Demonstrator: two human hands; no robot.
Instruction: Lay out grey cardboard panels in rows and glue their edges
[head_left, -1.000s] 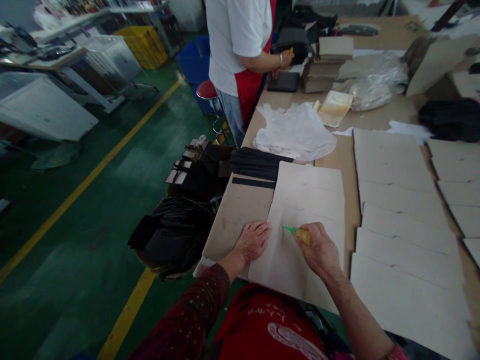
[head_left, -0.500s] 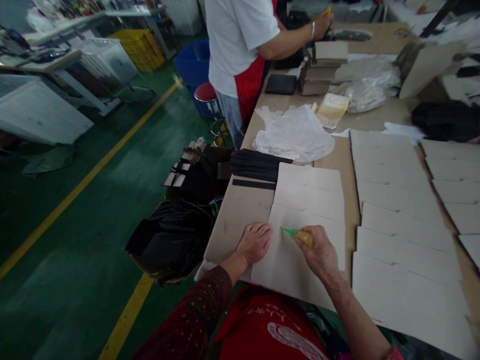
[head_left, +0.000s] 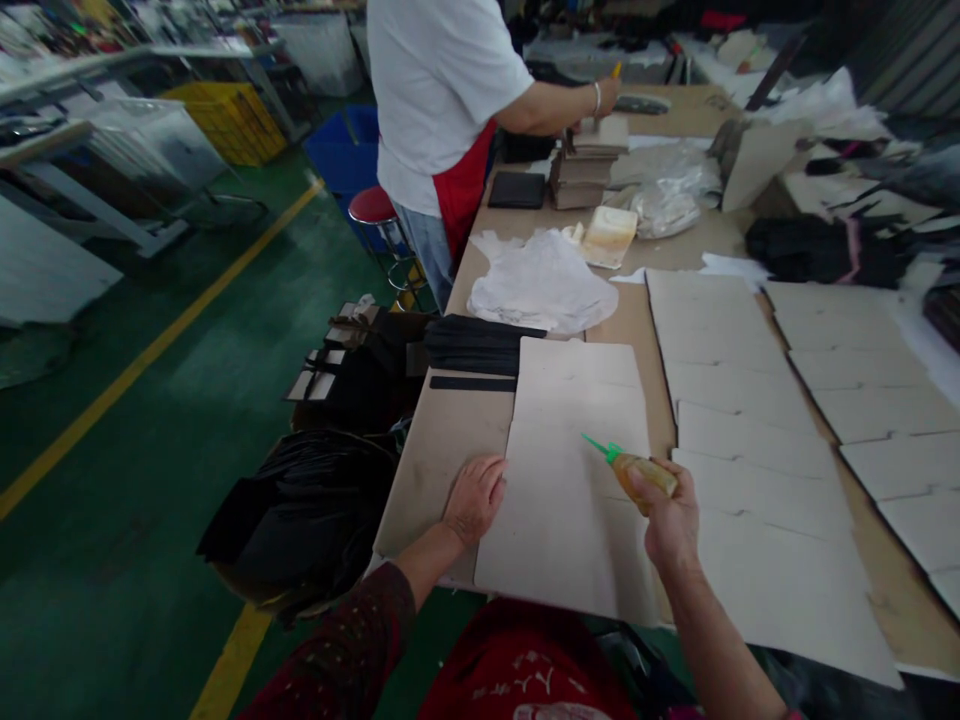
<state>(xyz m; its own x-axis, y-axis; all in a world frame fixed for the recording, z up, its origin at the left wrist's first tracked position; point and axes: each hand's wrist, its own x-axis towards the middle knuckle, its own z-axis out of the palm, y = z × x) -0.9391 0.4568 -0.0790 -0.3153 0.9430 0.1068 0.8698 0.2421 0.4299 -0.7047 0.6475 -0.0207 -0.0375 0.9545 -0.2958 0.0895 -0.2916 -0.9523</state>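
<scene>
My right hand (head_left: 673, 520) is wrapped round a glue bottle (head_left: 637, 478), yellowish and see-through with a long green nozzle. The bottle tilts, its tip pointing left over the overlapping beige card sheets (head_left: 559, 520). At the left edge of these sheets, my left hand (head_left: 477, 497) rests with its fingers stretched out and lying flat. Beyond the left hand, a single black strip (head_left: 472, 383) lies on the table in front of a pile of black strips (head_left: 480, 343).
More overlapping card sheets (head_left: 757, 480) cover the table's right side. Behind the strips lies a crumpled white sheet (head_left: 544, 280). A co-worker (head_left: 442, 90) stands at the far left edge, near stacked brown pieces (head_left: 581, 175). A box of black pieces (head_left: 307, 510) stands on the floor at left.
My right hand has lifted the bottle and moved right, away from the left hand. My left hand stays by the sheets' left edge. The whole view has turned slightly right.
</scene>
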